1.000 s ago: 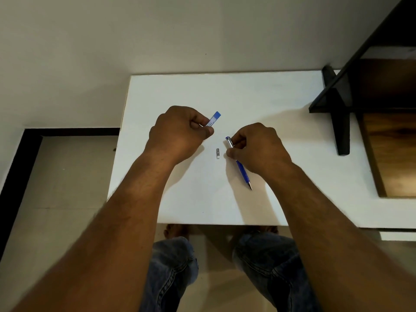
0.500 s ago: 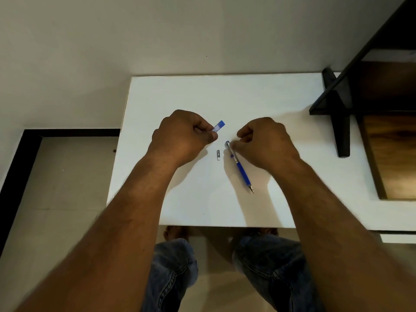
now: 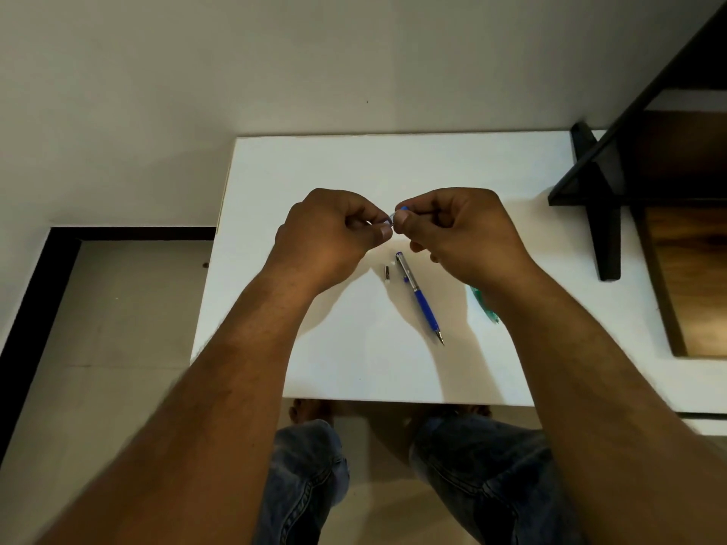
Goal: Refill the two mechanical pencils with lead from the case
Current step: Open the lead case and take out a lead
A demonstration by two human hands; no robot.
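My left hand (image 3: 334, 238) and my right hand (image 3: 460, 234) meet above the white table (image 3: 354, 171). Both pinch the small lead case (image 3: 397, 215), clear with a blue end, of which only a sliver shows between the fingertips. A blue mechanical pencil (image 3: 421, 298) lies on the table below my right hand, tip toward me, its top end open. Its small metal cap (image 3: 387, 272) lies just left of it. A green pencil (image 3: 486, 306) peeks out from under my right forearm, mostly hidden.
A dark shelf unit (image 3: 606, 198) with a wooden panel (image 3: 692, 269) stands at the table's right end. A wall runs behind the table. The table's left edge drops to the floor (image 3: 118, 328). My knees show under the near edge.
My right hand let go of the blue pencil and rose to join my left hand on the lead case. The pencil stays on the table. The green pencil has come into sight.
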